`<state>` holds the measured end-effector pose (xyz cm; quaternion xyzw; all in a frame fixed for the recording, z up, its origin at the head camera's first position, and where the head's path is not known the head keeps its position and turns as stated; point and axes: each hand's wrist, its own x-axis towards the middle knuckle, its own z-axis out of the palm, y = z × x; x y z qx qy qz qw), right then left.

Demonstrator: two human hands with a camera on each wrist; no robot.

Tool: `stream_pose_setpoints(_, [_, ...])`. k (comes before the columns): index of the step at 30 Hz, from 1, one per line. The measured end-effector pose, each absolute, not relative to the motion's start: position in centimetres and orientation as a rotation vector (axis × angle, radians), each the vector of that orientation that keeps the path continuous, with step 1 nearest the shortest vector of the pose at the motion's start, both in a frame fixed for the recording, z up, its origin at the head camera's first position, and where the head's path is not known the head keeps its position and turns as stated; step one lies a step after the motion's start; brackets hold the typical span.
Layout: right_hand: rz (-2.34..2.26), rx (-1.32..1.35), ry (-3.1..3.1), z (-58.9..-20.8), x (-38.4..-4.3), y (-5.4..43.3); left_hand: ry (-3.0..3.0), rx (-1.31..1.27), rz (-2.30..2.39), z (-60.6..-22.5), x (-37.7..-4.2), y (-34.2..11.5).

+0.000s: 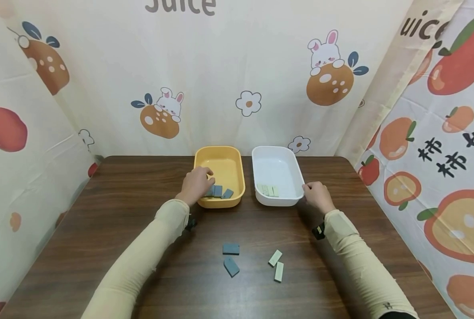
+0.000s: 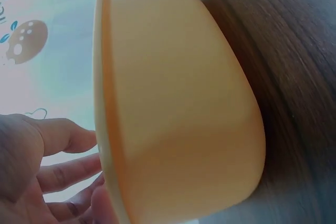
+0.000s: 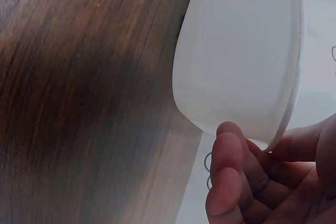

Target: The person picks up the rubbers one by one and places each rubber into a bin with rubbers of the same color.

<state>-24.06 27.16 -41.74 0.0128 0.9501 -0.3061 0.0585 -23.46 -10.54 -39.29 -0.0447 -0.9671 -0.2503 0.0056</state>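
My left hand [image 1: 197,182] is over the near-left rim of a yellow plastic bin [image 1: 221,151], fingers loosely bent and apart. In the left wrist view its fingers reach behind the bin's rim; nothing is visible in them, though their tips are partly hidden. Several flat blue-grey pieces [image 1: 218,191] lie in that bin, near the hand. My right hand [image 1: 317,196] pinches the right rim of a white plastic bin [image 3: 236,51], thumb over the edge and fingers outside. Pale green rectangular pieces [image 1: 269,190] lie at the white bin's near-left end.
On the dark wooden table [image 1: 141,248], nearer me than the bins, lie two blue-grey pieces [image 1: 231,249] and two pale green pieces [image 1: 279,272]. Printed curtains [image 1: 221,66] stand along the back and sides. The bins sit side by side at the back edge.
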Motion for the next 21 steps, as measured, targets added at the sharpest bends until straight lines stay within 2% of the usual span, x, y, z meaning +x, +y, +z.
stream_pose_setpoints(21, [-0.906,0.063,2.886,-41.6,-23.9,26.9,-2.949,-0.010,-0.775,-40.1,-22.7,-12.9])
